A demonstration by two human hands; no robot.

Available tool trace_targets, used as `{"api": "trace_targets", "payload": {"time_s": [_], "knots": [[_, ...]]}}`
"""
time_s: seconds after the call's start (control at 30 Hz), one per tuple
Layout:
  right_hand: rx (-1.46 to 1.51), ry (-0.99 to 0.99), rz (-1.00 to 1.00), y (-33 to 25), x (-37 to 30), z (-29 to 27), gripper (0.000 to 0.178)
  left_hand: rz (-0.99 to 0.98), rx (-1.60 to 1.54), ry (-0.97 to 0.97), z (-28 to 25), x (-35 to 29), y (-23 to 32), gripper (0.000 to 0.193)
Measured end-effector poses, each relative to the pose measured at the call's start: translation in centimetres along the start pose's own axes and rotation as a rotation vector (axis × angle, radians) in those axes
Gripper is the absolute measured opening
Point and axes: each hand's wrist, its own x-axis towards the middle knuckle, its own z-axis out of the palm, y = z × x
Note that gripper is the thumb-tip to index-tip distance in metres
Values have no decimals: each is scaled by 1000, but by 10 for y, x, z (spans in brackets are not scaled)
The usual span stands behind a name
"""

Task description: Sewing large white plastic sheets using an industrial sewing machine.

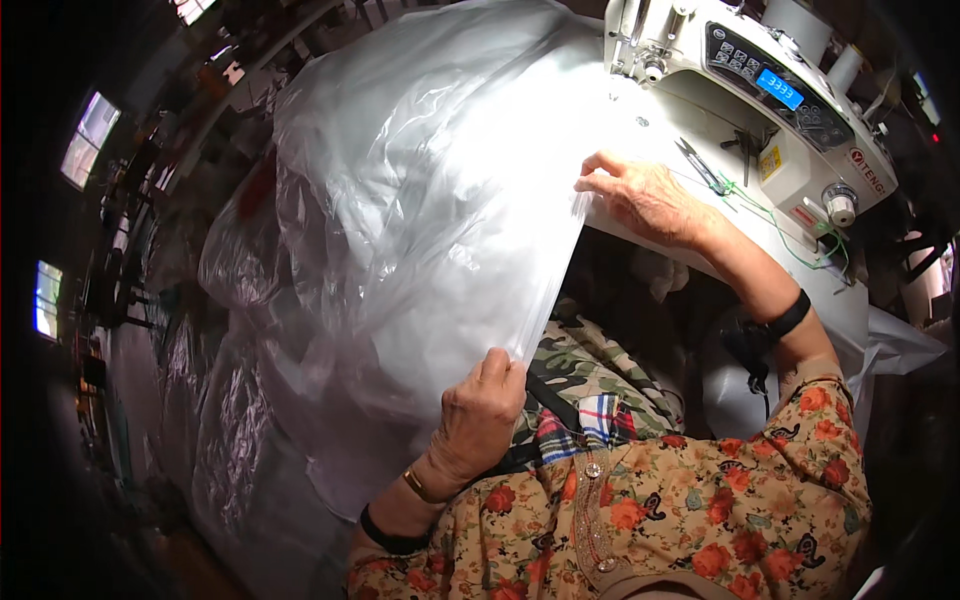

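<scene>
A large sheet of translucent white plastic (430, 230) spreads over the left and middle of the view, creased and shiny. Its straight, folded edge runs slantwise between my two hands. My left hand (483, 410) is closed on the near end of that edge, above my lap. Higher up, at the front of the sewing table, my right hand (640, 195) pinches the far end of the same edge between thumb and fingers. The sewing machine (780, 90), white with a lit blue display, stands beyond my right hand. Glare washes out the plastic near the needle area.
On the machine's table (690, 235) lie thread snips (704, 168) and a tangle of green thread (790, 240). Thread cones (797, 32) stand behind the machine. More plastic hangs down at the left, and a pale sheet (905, 340) lies at the right.
</scene>
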Motion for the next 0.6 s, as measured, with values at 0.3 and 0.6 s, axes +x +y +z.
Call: {"api": "trace_targets", "payload": {"time_s": [0.3, 0.6], "knots": [[62, 6, -35, 27, 9, 17, 15, -50, -161, 25, -5, -11, 7, 51], [11, 119, 96, 35, 19, 28, 15, -65, -46, 30, 12, -12, -10, 59]]}}
